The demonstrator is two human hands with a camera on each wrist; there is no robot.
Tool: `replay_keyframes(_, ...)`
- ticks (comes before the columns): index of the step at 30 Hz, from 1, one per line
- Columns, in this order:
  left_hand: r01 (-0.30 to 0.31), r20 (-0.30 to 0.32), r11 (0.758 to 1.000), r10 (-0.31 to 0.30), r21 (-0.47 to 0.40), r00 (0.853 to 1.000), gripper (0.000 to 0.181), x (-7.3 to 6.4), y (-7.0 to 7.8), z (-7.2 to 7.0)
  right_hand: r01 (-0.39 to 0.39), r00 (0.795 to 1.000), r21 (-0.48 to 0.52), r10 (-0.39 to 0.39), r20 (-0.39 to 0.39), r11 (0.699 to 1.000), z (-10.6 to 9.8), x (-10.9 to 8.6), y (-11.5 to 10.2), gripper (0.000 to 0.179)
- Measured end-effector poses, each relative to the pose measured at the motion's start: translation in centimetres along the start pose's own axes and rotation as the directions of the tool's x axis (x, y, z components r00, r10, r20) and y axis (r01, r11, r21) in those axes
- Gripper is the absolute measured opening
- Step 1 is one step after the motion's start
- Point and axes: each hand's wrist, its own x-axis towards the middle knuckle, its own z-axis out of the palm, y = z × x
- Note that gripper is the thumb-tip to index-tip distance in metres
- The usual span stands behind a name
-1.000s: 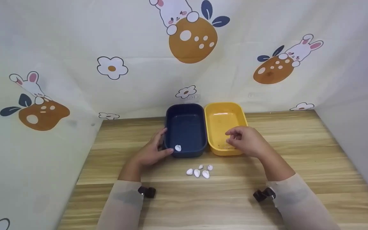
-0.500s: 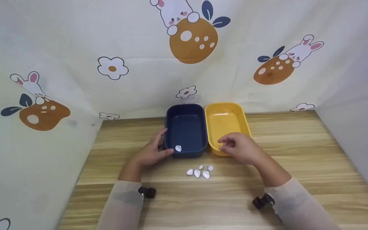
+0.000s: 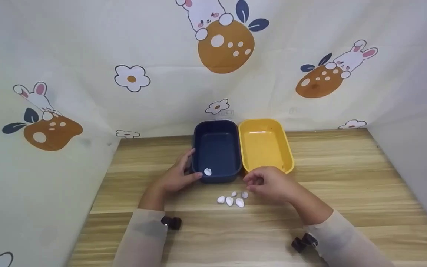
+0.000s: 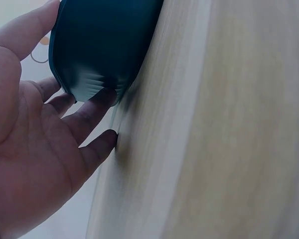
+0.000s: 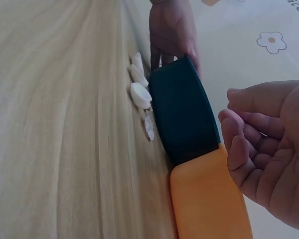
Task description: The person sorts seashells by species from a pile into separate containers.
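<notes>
A dark blue tray (image 3: 217, 148) stands upright on the table, with one white seashell (image 3: 207, 171) in its near left corner. My left hand (image 3: 178, 176) holds this tray at that corner, thumb on the front rim and fingers along the left side wall. Several white seashells (image 3: 229, 201) lie in a loose group on the table in front of the trays. Just right of the group, my right hand (image 3: 271, 184) hovers with loosely bent fingers. In the right wrist view nothing shows between its thumb and fingers (image 5: 237, 154).
A yellow tray (image 3: 265, 148) stands against the right side of the blue one, its near edge partly behind my right hand. The wood-grain table (image 3: 213, 237) meets a patterned cloth wall (image 3: 169, 100) close behind both trays.
My right hand has come from above the yellow tray toward me and left, down beside the loose seashells. My left hand and both trays have stayed in place.
</notes>
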Motion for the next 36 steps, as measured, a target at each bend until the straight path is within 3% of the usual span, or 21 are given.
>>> replay_keyframes(11, 0.012, 0.000, 1.000, -0.012, 0.007, 1.000, 0.102, 0.0, 0.0, -0.1, 0.026, 0.992, -0.054, -0.020, 0.122, 0.998, 1.9, 0.2, 0.9, 0.017)
replay_keyframes(21, 0.022, 0.007, 0.999, -0.022, -0.026, 1.000, 0.103, -0.1, 0.1, -0.1, 0.021, 0.994, -0.082, -0.012, 0.113, 0.996, 2.4, 0.4, 1.7, 0.015)
replay_keyframes(27, 0.000, -0.009, 1.000, 0.000, 0.029, 1.000, 0.100, 0.0, 0.0, 0.0, 0.073, 0.992, -0.136, -0.058, 0.111, 0.988, 2.9, 0.7, 2.5, 0.013)
replay_keyframes(36, 0.014, -0.013, 0.999, -0.014, 0.037, 1.000, 0.101, -0.1, 0.1, 0.1, 0.050, 0.995, -0.130, -0.038, 0.093, 0.990, 3.2, 0.7, 2.8, 0.013)
